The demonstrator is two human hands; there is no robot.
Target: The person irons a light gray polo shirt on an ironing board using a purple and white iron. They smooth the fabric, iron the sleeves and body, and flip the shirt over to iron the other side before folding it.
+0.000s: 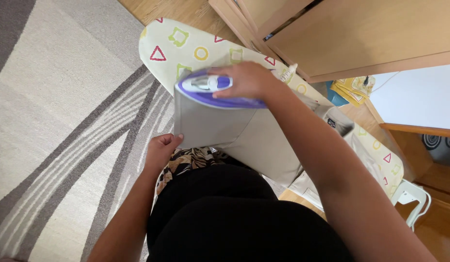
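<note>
Right hand [247,80] wraps its fingers over the handle of a purple and white iron [213,90], gripping it firmly, and the iron sits flat on a beige garment [220,128] spread over the ironing board [176,43]. On the near side of the iron, the left hand [162,150] pinches the lower left corner of the garment between thumb and curled fingers, pulling the cloth taut at the board's edge. Beyond the iron, the narrow end of the board shows its pale cover printed with coloured triangles, circles and squares. To the right of the iron, the rest of the garment trails along the board, with a dark label [332,122] showing at a fold. Left of the iron, well below it, lies a cream rug with grey curved stripes [65,121] on the floor. Above and right of the iron stands light wooden furniture [361,34], and just past its corner a yellow cloth [352,90] rests beside something teal. A white plastic piece [412,194] sticks out under the board's far right end.
</note>
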